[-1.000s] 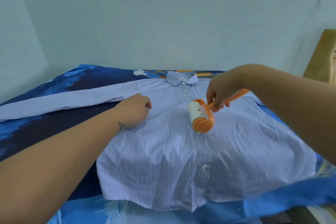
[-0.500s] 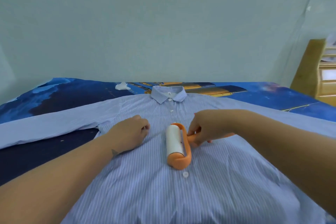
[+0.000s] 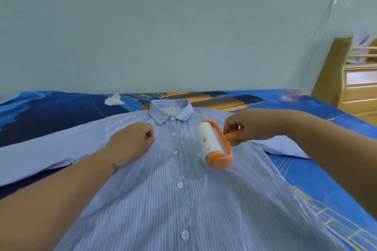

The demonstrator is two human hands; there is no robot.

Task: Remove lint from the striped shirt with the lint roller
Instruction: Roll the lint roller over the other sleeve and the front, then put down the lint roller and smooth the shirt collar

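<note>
Bare forearms, no sleeves, small dark tattoo (image 3: 115, 167) on left wrist

We see the striped shirt (image 3: 163, 199) spread flat, front up and buttoned, collar farthest from us, pale blue with fine white stripes. The lint roller (image 3: 212, 144), white drum in an orange frame, lies on the chest just left of the right hand (image 3: 247, 126), which grips its orange handle
</note>
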